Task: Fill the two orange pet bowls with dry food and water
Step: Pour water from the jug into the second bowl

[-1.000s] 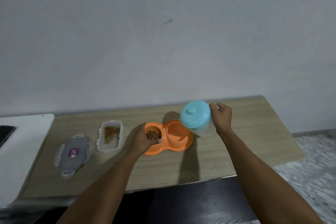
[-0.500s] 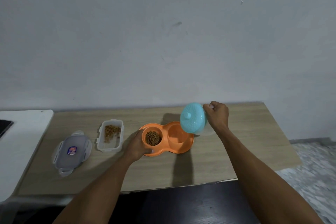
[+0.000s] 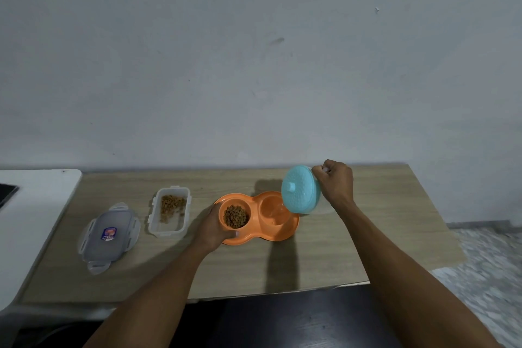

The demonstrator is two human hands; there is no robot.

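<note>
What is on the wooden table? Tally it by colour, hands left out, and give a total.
Orange: 1, the double pet bowl
Blue: 1, the lidded water jug, tipped over the right well in the right hand
Clear: 2, the food container and its loose lid
Total: 4
The left hand steadies the bowl.

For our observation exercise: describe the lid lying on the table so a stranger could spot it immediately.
On the wooden table, look left of the orange double bowl, past the open clear container of kibble. The lid lies flat nearest the table's left end: translucent grey, clip flaps around it, a small sticker in its middle.
</note>
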